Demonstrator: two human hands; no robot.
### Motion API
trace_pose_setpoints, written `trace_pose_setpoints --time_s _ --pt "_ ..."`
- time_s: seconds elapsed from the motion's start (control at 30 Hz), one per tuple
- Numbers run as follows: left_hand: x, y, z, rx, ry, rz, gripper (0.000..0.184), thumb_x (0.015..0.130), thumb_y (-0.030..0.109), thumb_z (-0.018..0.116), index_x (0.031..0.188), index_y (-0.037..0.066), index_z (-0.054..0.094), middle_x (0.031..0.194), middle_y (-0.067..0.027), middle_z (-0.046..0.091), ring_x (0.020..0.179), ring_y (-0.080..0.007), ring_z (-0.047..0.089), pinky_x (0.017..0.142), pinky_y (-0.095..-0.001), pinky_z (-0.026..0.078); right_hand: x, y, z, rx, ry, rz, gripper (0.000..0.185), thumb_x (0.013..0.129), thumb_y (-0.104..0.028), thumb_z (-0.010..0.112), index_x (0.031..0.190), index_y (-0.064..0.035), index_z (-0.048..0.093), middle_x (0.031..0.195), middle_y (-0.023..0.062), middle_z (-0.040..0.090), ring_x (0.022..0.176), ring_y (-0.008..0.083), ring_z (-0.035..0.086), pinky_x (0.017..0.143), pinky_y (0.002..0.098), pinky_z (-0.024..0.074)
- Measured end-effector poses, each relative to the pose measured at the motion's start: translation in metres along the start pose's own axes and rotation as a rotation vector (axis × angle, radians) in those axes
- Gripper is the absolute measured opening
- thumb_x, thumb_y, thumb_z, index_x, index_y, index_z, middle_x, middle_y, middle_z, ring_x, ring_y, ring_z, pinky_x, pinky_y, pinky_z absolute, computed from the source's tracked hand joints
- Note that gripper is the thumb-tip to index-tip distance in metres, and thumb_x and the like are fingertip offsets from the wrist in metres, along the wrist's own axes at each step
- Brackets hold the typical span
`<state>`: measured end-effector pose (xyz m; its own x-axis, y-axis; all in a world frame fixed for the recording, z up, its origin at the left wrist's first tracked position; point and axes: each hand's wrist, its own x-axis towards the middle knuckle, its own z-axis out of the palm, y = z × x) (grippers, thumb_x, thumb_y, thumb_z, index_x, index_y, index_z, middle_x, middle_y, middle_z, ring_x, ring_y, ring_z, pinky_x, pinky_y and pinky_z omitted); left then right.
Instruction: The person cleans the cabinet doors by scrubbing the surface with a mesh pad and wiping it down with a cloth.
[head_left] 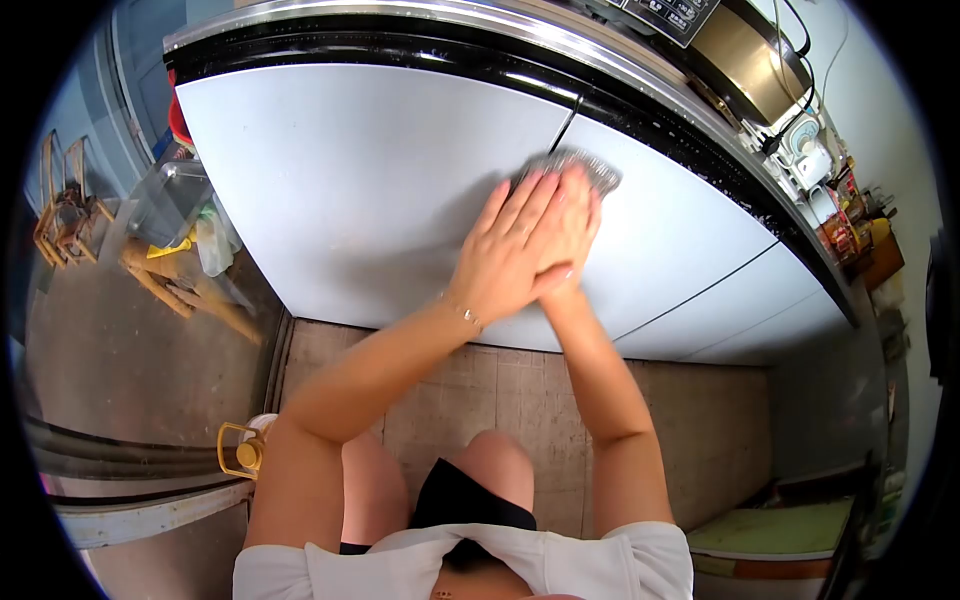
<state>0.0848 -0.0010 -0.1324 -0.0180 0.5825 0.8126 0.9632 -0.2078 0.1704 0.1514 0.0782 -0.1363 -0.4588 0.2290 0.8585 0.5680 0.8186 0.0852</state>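
One silvery pad (600, 172) (half-hidden) beneath fingers (535, 200)

Flat white cabinet doors (330, 160) leave open room to the left of the hands and down to the floor (540, 400). Above, the black edge strip (420, 55) runs under the table's metal rim (370, 18). A large pot (755, 65) and dangling cords (810, 75) crowd the upper right. Knees (505, 465) obstruct below; a yellow-handled container (247, 452) stands just beside the left arm (350, 385).
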Motion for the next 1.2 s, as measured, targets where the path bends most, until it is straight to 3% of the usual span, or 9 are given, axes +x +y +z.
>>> trace_pose_setpoints --time_s 0.17,0.2,0.33,0.5,0.67,0.77,0.93,1.07,1.2 --pt "0.008 0.007 -0.004 0.022 0.035 -0.015 0.068 0.074 0.04 0.054 0.125 -0.001 0.034 0.131 -0.0142 0.033 0.123 -0.0259 0.028 0.102 -0.0412 0.017 0.006 -0.003 -0.003 0.04 0.08 -0.01 0.044 0.081 -0.029 0.044 0.116 -0.0031 0.044 0.123 0.0187 0.038 0.119 0.0306 0.032 0.097 0.0447 0.0202" --pt "-0.01 0.006 0.005 0.008 0.007 -0.023 0.068 0.074 0.04 0.054 0.125 -0.001 0.034 0.131 -0.0143 0.033 0.123 -0.0258 0.028 0.102 -0.0412 0.017 -0.012 -0.003 0.008 0.04 0.08 0.017 0.043 0.081 -0.029 0.043 0.115 -0.0039 0.046 0.125 0.0156 0.038 0.119 0.0288 0.032 0.098 0.0451 0.0195" --pt "-0.041 -0.001 0.017 -0.066 -0.103 -0.032 0.067 0.075 0.04 0.053 0.125 0.0 0.034 0.131 -0.0148 0.032 0.123 -0.0254 0.027 0.102 -0.041 0.016 -0.055 0.0 0.024 -0.037 -0.096 0.023 0.044 0.081 -0.03 0.043 0.116 -0.0037 0.045 0.126 0.0179 0.037 0.12 0.0295 0.031 0.098 0.0448 0.0202" --pt "0.012 0.006 -0.006 -0.012 0.021 0.003 0.066 0.074 0.039 0.053 0.124 0.001 0.035 0.131 -0.0133 0.032 0.122 -0.0248 0.028 0.102 -0.0407 0.016 0.013 -0.001 -0.008 -0.041 0.075 -0.01 0.05 0.08 -0.032 0.044 0.118 0.0 0.041 0.125 0.0204 0.036 0.119 0.0315 0.031 0.097 0.045 0.021" --pt "-0.03 0.005 0.012 -0.049 -0.05 -0.04 0.066 0.075 0.04 0.053 0.124 0.0 0.035 0.13 -0.014 0.033 0.122 -0.0255 0.029 0.101 -0.0424 0.017 -0.046 -0.001 0.018 0.102 -0.048 0.07 0.047 0.08 -0.032 0.043 0.117 -0.0039 0.044 0.127 0.0162 0.035 0.12 0.0297 0.03 0.098 0.0456 0.0189" --pt "-0.038 -0.004 0.018 -0.049 -0.042 -0.02 0.067 0.074 0.041 0.054 0.124 0.0 0.035 0.131 -0.0145 0.032 0.122 -0.0256 0.028 0.101 -0.0427 0.017 -0.048 0.0 0.021 0.009 -0.107 0.073 0.046 0.08 -0.032 0.043 0.117 -0.0041 0.044 0.128 0.0147 0.036 0.12 0.0293 0.03 0.098 0.0456 0.0191" --pt "0.011 0.01 -0.006 -0.019 0.023 -0.012 0.066 0.075 0.039 0.053 0.124 0.0 0.035 0.131 -0.014 0.032 0.122 -0.0261 0.029 0.101 -0.042 0.017 0.013 -0.007 -0.018 0.101 0.105 0.055 0.045 0.081 -0.03 0.042 0.118 -0.0041 0.043 0.128 0.0161 0.035 0.12 0.0294 0.03 0.097 0.0446 0.0198" --pt "-0.031 0.005 0.016 -0.058 -0.04 -0.023 0.067 0.074 0.039 0.054 0.125 0.001 0.034 0.131 -0.0135 0.033 0.122 -0.0259 0.03 0.102 -0.0425 0.017 -0.05 -0.001 0.02 0.027 -0.066 0.1 0.047 0.081 -0.031 0.042 0.118 -0.0032 0.042 0.127 0.0157 0.036 0.121 0.0283 0.03 0.097 0.0447 0.0196" --pt "-0.015 -0.001 0.011 -0.052 -0.008 -0.007 0.066 0.074 0.039 0.054 0.125 0.001 0.034 0.131 -0.0134 0.032 0.123 -0.0251 0.027 0.102 -0.0421 0.014 -0.027 -0.001 0.009 -0.014 0.02 0.032 0.047 0.081 -0.031 0.042 0.119 -0.0032 0.042 0.129 0.014 0.034 0.121 0.0275 0.03 0.098 0.0449 0.0192"
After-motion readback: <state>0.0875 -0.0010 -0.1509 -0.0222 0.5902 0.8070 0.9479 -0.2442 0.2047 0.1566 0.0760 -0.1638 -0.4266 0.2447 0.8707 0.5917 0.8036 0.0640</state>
